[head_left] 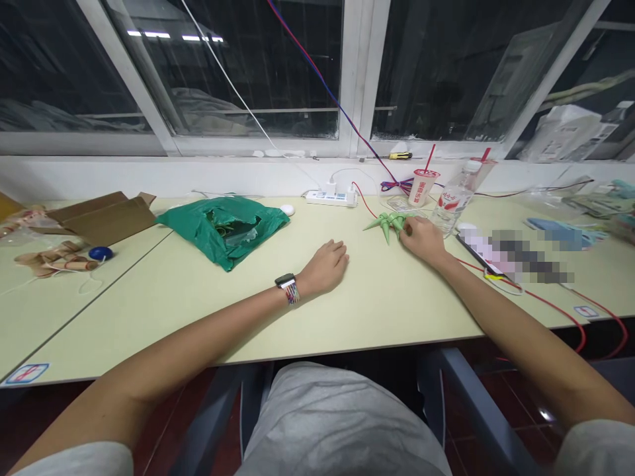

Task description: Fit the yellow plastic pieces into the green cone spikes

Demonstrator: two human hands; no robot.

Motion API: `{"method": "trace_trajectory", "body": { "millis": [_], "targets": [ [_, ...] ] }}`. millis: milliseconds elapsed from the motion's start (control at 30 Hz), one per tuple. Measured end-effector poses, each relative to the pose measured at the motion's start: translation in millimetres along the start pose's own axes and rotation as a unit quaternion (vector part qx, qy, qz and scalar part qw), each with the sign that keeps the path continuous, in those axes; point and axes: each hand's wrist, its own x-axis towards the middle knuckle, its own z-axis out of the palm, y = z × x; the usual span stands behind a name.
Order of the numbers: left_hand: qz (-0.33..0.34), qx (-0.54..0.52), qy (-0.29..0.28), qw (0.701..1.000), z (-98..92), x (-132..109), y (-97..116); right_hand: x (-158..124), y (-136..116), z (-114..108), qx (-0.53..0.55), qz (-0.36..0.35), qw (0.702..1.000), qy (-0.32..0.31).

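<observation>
My left hand (325, 266) rests palm down on the pale yellow table (248, 311), fingers loosely curled, holding nothing; a watch sits on its wrist. My right hand (421, 238) lies farther right with its fingers closed on the edge of a green folded-leaf spiky figure (385, 223) that lies on the table. The figure's points stick out to the left of that hand.
A green plastic bag (225, 228) lies left of centre. A cardboard box (102, 215) and a blue lid (100, 253) sit far left. A power strip (330, 197), a paper cup with straw (423, 185), a water bottle (454, 201) and red cables (555, 307) lie around.
</observation>
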Motion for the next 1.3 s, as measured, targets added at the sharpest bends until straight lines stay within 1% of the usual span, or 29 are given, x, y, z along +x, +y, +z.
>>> {"method": "trace_trajectory", "body": {
  "millis": [100,200,267,400,500,567,600,667,733,800,833,867,933,1033,1100,1167,1233,1300],
  "targets": [
    [-0.04,-0.003,-0.007,0.999,1.5,1.4,3.4,-0.7,-7.9,1.6,0.026,0.02,0.999,-0.022],
    [-0.069,-0.051,0.01,0.996,2.1,3.8,2.5,1.3,-18.2,4.0,0.083,0.059,0.994,-0.032],
    [-0.091,-0.098,0.029,0.991,1.8,5.5,0.0,3.9,-24.6,6.1,0.117,0.073,0.99,-0.038],
    [-0.122,-0.215,0.066,0.967,-4.0,7.7,-10.5,8.6,-30.6,9.5,0.111,0.069,0.99,-0.046],
    [-0.139,-0.296,0.08,0.942,-13.1,7.4,-23.6,6.5,-33.4,7.1,0.089,0.054,0.994,-0.032],
    [-0.143,-0.35,0.065,0.923,-19.6,6.4,-33.7,0.7,-41.1,2.1,0.087,0.024,0.996,-0.008],
    [-0.137,-0.365,0.057,0.919,-22.4,5.9,-38.6,-3.5,-48.2,-1.0,0.094,-0.002,0.996,0.004],
    [-0.134,-0.393,0.059,0.908,-26.8,4.9,-47.9,-13.9,-69.6,-6.8,0.128,-0.077,0.989,0.013],
    [-0.148,-0.422,0.082,0.891,-29.7,3.7,-56.1,-25.4,-98.6,-9.7,0.181,-0.161,0.97,0.003],
    [-0.167,-0.45,0.11,0.87,-31.8,1.8,-63.3,-35.7,-129.9,-7.5,0.223,-0.239,0.945,-0.013],
    [-0.175,-0.461,0.125,0.861,-32.8,0.5,-66.5,-39.7,-144.3,-4.4,0.232,-0.255,0.938,-0.019],
    [-0.183,-0.472,0.14,0.851,-33.7,-0.9,-69.2,-42.8,-156.9,-0.4,0.24,-0.253,0.937,-0.024],
    [-0.201,-0.492,0.166,0.831,-35.7,-3.9,-73.2,-45.9,-174.7,8.3,0.258,-0.253,0.932,-0.046],
    [-0.221,-0.512,0.186,0.809,-38.4,-7.1,-74.5,-45.9,-182.5,16.9,0.295,-0.298,0.904,-0.084],
    [-0.226,-0.515,0.185,0.806,-40.0,-8.0,-73.1,-45.5,-179.1,17.5,0.326,-0.336,0.878,-0.097],
    [-0.235,-0.523,0.179,0.799,-42.0,-8.3,-71.1,-46.0,-173.8,15.7,0.356,-0.357,0.858,-0.102],
    [-0.252,-0.548,0.175,0.778,-44.8,-8.4,-69.7,-47.3,-169.7,13.7,0.378,-0.363,0.846,-0.102],
    [-0.267,-0.577,0.179,0.751,-48.4,-8.7,-69.3,-49.1,-167.8,12.0,0.389,-0.361,0.842,-0.1]
  ]
}}
